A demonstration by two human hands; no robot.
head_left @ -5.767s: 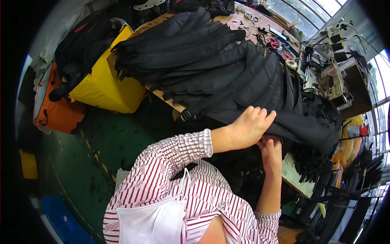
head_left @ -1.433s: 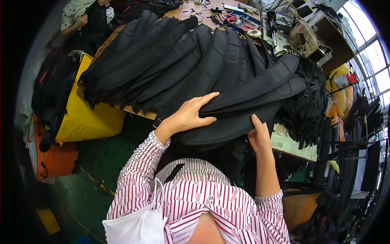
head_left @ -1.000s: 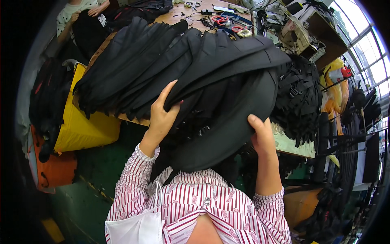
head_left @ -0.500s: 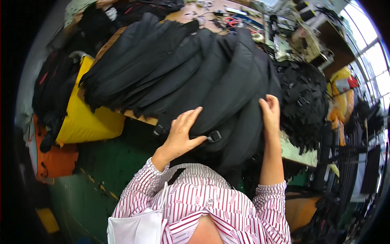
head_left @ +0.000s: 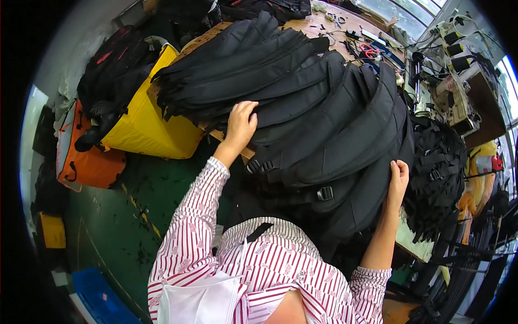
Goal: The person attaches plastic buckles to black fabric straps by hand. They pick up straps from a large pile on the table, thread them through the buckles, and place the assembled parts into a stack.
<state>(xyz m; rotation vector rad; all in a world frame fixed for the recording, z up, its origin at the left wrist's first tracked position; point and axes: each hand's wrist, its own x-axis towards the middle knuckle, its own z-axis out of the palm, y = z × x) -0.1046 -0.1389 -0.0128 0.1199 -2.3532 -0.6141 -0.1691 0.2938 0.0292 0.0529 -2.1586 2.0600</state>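
Observation:
A fanned pile of black padded shoulder straps (head_left: 345, 127), apparently for backpacks, spreads over the worktable before me. Several have black plastic buckles (head_left: 325, 193) at their near ends. My left hand (head_left: 241, 128) rests on the near left side of the pile, its fingers extended and slightly bent over the straps, holding nothing that I can see. At the pile's right edge, my right hand (head_left: 397, 182) has thumb and fingers closed on the side of a strap; the fingertips are partly hidden.
Left of the table are a yellow bin (head_left: 156, 127) and an orange bag (head_left: 91, 156) under black fabric pieces. Scissors (head_left: 369, 51) and small tools lie on the table's far part. A heap of black webbing (head_left: 436, 173) and a sewing machine (head_left: 458, 97) stand at right.
The view has swung left, so the pile appears further right. My left hand has moved from beside a buckle to further up the pile's left side. The right hand's fingers have drawn together.

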